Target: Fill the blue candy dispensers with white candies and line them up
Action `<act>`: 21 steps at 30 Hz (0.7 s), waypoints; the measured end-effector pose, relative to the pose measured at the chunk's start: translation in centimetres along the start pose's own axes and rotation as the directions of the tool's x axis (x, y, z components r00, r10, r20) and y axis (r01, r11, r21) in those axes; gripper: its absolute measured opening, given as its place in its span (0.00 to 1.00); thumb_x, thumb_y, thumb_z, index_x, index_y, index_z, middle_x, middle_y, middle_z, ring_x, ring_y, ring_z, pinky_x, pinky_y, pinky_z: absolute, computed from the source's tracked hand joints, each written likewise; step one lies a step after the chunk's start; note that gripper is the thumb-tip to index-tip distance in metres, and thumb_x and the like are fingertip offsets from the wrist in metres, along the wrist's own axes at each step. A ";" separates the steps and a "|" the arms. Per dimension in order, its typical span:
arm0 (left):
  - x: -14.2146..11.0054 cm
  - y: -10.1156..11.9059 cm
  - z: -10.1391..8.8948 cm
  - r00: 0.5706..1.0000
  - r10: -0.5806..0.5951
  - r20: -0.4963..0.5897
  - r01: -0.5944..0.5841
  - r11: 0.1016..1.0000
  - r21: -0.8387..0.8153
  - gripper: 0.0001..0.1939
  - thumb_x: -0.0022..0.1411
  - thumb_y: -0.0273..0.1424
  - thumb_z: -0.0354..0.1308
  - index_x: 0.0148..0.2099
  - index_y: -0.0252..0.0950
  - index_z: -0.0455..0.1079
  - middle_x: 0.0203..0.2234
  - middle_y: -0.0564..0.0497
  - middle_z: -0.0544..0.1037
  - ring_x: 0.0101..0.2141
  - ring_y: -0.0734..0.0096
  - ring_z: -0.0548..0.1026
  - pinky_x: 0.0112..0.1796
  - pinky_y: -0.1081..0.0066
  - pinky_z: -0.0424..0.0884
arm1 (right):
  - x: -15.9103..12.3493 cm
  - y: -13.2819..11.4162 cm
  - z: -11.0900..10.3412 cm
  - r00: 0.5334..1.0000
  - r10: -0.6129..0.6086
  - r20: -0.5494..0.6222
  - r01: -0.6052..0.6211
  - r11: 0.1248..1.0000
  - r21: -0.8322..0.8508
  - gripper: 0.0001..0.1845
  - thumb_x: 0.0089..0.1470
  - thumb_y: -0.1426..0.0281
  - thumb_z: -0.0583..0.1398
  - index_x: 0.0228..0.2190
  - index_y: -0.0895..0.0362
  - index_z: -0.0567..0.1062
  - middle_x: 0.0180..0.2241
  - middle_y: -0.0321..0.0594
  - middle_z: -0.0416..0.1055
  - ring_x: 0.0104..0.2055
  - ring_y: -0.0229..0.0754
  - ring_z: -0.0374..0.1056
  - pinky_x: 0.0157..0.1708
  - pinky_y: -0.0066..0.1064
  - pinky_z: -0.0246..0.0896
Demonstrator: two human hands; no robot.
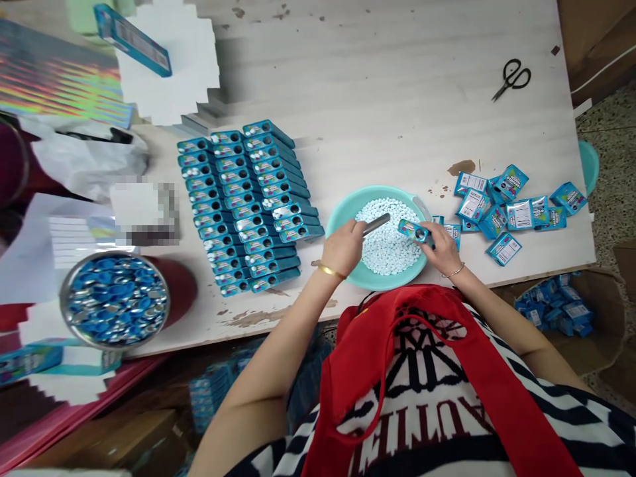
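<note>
A teal basin (pixel 342 211) full of small white candies (pixel 390 255) stands at the table's front edge. My left hand (pixel 344 250) is closed around a narrow grey metal scoop (pixel 378 222), whose tip points over the candies. Over the basin's right side, my right hand (pixel 442 248) grips a small blue candy box (pixel 410 229), with a dark round opening on the end facing up. Left of the basin, similar blue boxes (pixel 256 245) stand in three columns; white candies show at the openings of several.
Loose blue boxes (pixel 491 218) lie right of the basin. Black scissors (pixel 511 78) rest at the far right. A metal pot (pixel 64 308) of blue-and-silver pieces stands at left, near a white plastic bag (pixel 74 159). An open carton (pixel 609 311) holding blue boxes sits below the table's right edge.
</note>
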State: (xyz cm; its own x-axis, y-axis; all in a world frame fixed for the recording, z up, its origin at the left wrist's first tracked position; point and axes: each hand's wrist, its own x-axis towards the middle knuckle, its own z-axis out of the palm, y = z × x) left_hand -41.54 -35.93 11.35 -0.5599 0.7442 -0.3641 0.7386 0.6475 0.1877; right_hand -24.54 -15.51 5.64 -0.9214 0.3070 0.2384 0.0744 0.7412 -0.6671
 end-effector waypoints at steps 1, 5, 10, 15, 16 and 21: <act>1.0 -0.7 2.3 0.999 -0.018 0.030 0.019 0.999 -0.026 0.16 0.69 0.25 0.45 0.55 0.34 0.66 0.47 0.40 0.72 0.46 0.55 0.73 0.41 0.62 0.71 | 0.0 0.1 -0.4 0.999 0.034 -0.022 -0.034 0.999 0.001 0.19 0.62 0.63 0.59 0.53 0.54 0.69 0.50 0.50 0.75 0.53 0.53 0.72 0.53 0.50 0.70; 3.3 -0.5 10.2 0.995 -0.012 0.103 0.032 0.980 -0.196 0.18 0.69 0.22 0.40 0.54 0.33 0.66 0.49 0.37 0.71 0.50 0.55 0.69 0.50 0.58 0.68 | 0.0 0.4 -2.0 0.988 0.125 -0.087 -0.123 0.992 0.019 0.20 0.61 0.59 0.60 0.51 0.54 0.70 0.48 0.49 0.75 0.51 0.53 0.72 0.52 0.48 0.69; 2.5 3.0 14.4 0.991 0.068 0.118 -0.026 0.944 -0.327 0.18 0.67 0.20 0.43 0.55 0.34 0.66 0.50 0.39 0.73 0.51 0.57 0.68 0.53 0.59 0.67 | 0.0 0.7 -3.0 0.978 0.139 -0.157 -0.141 0.990 0.003 0.20 0.60 0.57 0.61 0.50 0.54 0.70 0.46 0.47 0.76 0.48 0.51 0.73 0.49 0.47 0.71; 1.0 2.7 14.0 0.984 0.142 0.111 -0.080 0.894 -0.441 0.19 0.64 0.23 0.50 0.57 0.34 0.64 0.51 0.41 0.73 0.51 0.62 0.70 0.54 0.63 0.67 | -0.4 1.0 -2.9 0.973 0.129 -0.189 -0.131 0.991 0.001 0.20 0.59 0.58 0.62 0.49 0.54 0.70 0.46 0.47 0.76 0.48 0.52 0.73 0.49 0.47 0.72; 0.6 2.2 13.4 0.983 0.157 0.094 -0.096 0.879 -0.468 0.18 0.65 0.24 0.51 0.57 0.34 0.63 0.51 0.41 0.73 0.51 0.62 0.71 0.54 0.63 0.68 | -0.5 1.0 -2.8 0.975 0.128 -0.184 -0.130 0.992 0.003 0.20 0.59 0.58 0.62 0.50 0.54 0.70 0.46 0.47 0.76 0.48 0.52 0.73 0.49 0.47 0.72; -1.9 -0.4 7.3 0.970 0.227 -0.091 -0.238 0.790 -0.565 0.16 0.68 0.32 0.50 0.56 0.34 0.63 0.46 0.42 0.74 0.47 0.62 0.73 0.50 0.61 0.70 | -0.7 0.8 -2.5 0.988 0.080 -0.135 -0.082 0.997 -0.008 0.20 0.60 0.61 0.61 0.51 0.54 0.69 0.47 0.48 0.76 0.50 0.53 0.73 0.50 0.47 0.71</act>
State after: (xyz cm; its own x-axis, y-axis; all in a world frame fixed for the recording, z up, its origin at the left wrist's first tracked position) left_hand -38.06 -38.79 5.29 -0.4092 0.8836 -0.2277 0.5047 0.4270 0.7503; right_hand -22.87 -13.67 6.68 -0.8522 0.4435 0.2775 0.1529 0.7185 -0.6785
